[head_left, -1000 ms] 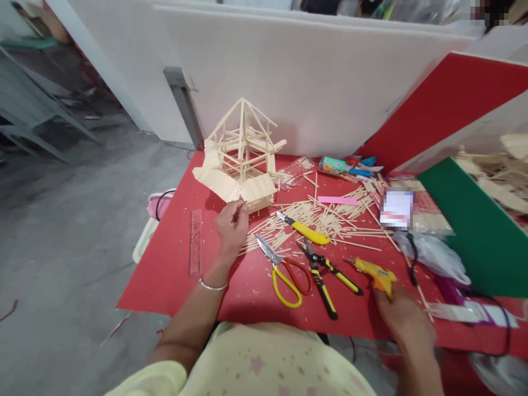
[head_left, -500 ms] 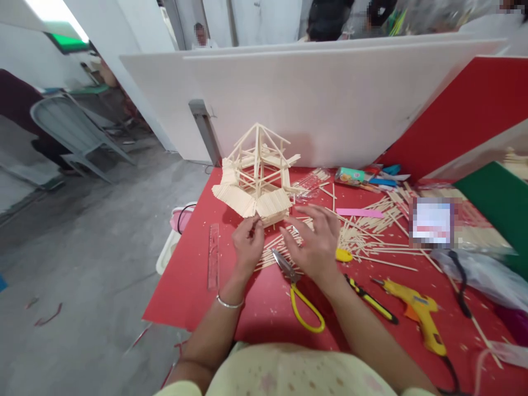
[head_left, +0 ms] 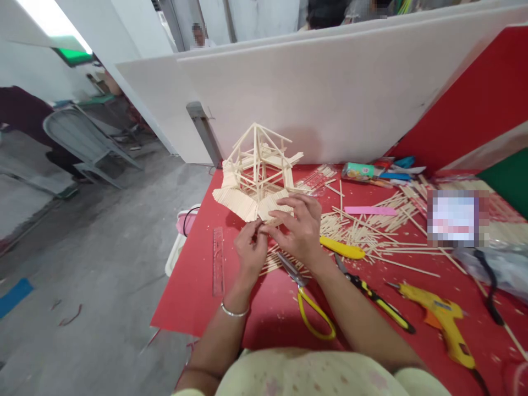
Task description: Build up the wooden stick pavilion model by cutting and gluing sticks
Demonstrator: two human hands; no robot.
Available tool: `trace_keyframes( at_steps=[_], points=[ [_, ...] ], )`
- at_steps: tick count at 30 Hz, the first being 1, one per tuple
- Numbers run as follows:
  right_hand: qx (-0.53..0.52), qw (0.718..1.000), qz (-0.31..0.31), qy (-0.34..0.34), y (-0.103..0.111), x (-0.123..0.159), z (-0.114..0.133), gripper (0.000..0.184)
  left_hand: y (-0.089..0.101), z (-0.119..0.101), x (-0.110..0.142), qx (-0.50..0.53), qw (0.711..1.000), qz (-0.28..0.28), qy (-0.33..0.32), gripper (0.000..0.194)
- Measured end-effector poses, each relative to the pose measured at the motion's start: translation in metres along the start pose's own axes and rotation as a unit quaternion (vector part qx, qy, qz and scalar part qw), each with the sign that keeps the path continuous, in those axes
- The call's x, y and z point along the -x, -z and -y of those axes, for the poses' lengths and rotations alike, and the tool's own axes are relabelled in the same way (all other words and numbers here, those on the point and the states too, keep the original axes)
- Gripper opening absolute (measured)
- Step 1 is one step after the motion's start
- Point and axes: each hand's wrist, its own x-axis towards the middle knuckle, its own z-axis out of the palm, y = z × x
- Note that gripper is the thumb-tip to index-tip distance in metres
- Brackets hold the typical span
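A model house frame built of thin wooden sticks (head_left: 254, 170) stands near the back of the table, with a peaked open roof and slatted lower panels (head_left: 237, 203). My left hand (head_left: 251, 247) is pinched closed at the model's front corner; whatever lies between its fingertips is too small to make out. Over the front right panel, my right hand (head_left: 301, 228) has its bent fingers on the slats and its thumb at the lower edge, close to the left fingertips. Below the hands lie scissors (head_left: 307, 302) with yellow handles, and loose sticks (head_left: 270, 264).
A clear ruler (head_left: 218, 261) lies at left on the red table (head_left: 181, 297). Rightward are a yellow-handled tool (head_left: 342, 247), black-and-yellow pliers (head_left: 379, 300), a yellow glue gun (head_left: 441, 316), scattered sticks (head_left: 371, 225) and a pink strip (head_left: 371, 210). White boards (head_left: 309, 99) stand behind.
My right hand has moved left and onto the model's front right panel, close to my left hand. The left hand stays pinched at the corner. The camera view has shifted slightly.
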Motion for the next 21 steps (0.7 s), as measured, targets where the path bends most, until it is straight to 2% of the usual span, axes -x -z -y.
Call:
trace_keyframes(
  at_steps=[4, 8, 10, 21],
  points=[
    [-0.05, 0.998, 0.041, 0.008, 0.006, -0.021, -0.009, 0.023, 0.001, -0.003, -0.001, -0.013, 1.0, 0.015, 0.003, 0.021],
    [-0.048, 0.989, 0.143, 0.008, 0.014, -0.027, -0.011, 0.018, 0.0, -0.003, -0.001, -0.018, 1.0, 0.001, -0.001, 0.02],
    [-0.043, 0.984, 0.173, 0.004, 0.014, -0.025, -0.011, 0.017, 0.0, -0.002, -0.001, -0.021, 1.0, -0.005, -0.003, 0.019],
    [-0.078, 0.983, 0.164, -0.018, 0.003, -0.018, -0.016, 0.008, 0.001, -0.002, 0.0, -0.029, 1.0, -0.007, 0.004, 0.019]
  ],
)
